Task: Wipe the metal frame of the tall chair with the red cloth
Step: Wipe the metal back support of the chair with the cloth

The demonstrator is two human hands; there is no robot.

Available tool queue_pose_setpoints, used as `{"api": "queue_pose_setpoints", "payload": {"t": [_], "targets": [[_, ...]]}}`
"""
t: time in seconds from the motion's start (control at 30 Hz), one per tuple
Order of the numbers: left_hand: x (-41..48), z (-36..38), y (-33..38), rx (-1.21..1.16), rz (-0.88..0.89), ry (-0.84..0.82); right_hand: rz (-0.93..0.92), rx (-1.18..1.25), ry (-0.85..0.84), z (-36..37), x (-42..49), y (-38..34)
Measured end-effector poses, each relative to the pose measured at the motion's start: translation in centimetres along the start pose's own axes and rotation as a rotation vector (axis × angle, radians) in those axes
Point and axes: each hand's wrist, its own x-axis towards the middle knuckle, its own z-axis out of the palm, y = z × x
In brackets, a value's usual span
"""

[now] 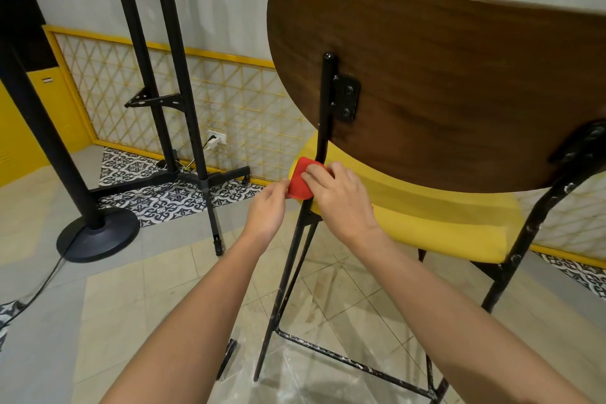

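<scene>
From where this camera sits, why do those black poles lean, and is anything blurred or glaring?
Head view: the wide lens tilts the black poles and bows the wooden backrest; light is soft and even, with a faint sheen on the floor tiles; the red cloth, left hand and right hand look sharp.

The tall chair with brown wooden backrest [459, 75] stands right of centre, its back toward the camera. Its black metal frame upright [325, 128] runs from a bracket on the backrest down past the left edge of the yellow padded seat [426, 216] to the floor. The red cloth [299, 182] lies against this upright at seat level. The right hand [341, 197] grips it from the right; the left hand [267, 207] pinches its lower left edge. Left of the chair stands a black twin-pole stand [170, 75]; farther left is a black pole on a round base [98, 233]. Behind both, a yellow lattice panel [236, 92] lines the foot of the wall.
</scene>
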Motion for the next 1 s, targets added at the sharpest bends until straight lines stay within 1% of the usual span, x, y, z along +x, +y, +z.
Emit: {"api": "queue_pose_setpoints", "payload": {"t": [0.03,0.17,0.2,0.3,0.53,0.73,0.87,0.93,1.0], "targets": [[0.1,-0.1,0.1,0.000,-0.001,0.000,0.005,0.013,0.002,-0.1,0.3,0.1],[0.4,-0.3,0.3,-0.002,0.004,-0.007,0.047,0.014,0.147,-1.1,1.8,1.3],[0.5,-0.3,0.2,-0.006,0.005,-0.006,0.047,0.005,0.156,-1.2,1.9,1.5],[0.4,-0.1,0.1,-0.019,0.005,0.004,0.016,-0.007,0.118,-0.6,1.3,1.3],[0.0,0.1,-0.9,-0.042,-0.009,0.009,0.047,0.043,0.021,1.3,-0.8,-0.9],[0.1,-0.4,-2.6,-0.041,-0.013,-0.008,-0.037,0.081,-0.053,3.5,-3.5,-2.2],[0.0,-0.8,-3.8,-0.020,-0.056,0.009,-0.041,0.122,-0.110,4.2,-4.2,-3.1],[0.0,-1.0,-4.2,-0.015,-0.075,0.007,-0.005,0.138,-0.103,4.2,-4.1,-3.3],[-0.1,-1.1,-4.5,0.001,-0.075,-0.001,0.067,0.154,-0.035,4.3,-3.9,-3.1]]}}
